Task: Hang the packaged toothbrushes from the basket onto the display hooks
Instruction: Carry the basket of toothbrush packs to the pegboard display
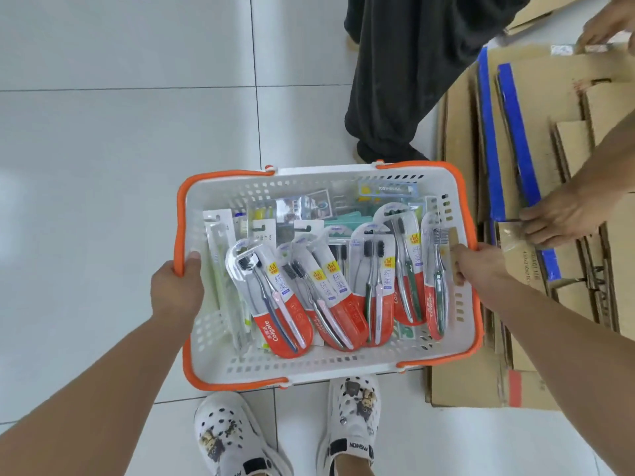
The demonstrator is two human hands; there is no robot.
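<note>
A white plastic basket [309, 364] with orange handles is held above the tiled floor, just in front of my shoes. My left hand [177, 288] grips its left rim and orange handle, thumb inside the wall. On the opposite side, my right hand [476, 264] grips the right rim, fingers curled inside the basket. Several packaged toothbrushes [338, 297] with red-and-white cards lie in a row across the basket. More packets in pale green and clear wrapping [223, 276] lie along the left wall and at the back. No display hooks are in view.
Another person in dark trousers [395, 91] stands just beyond the basket. Their hands [563, 216] press on flattened cardboard boxes with blue tape [508, 139] stacked on the floor to the right. White floor tiles [120, 132] stretch to the left.
</note>
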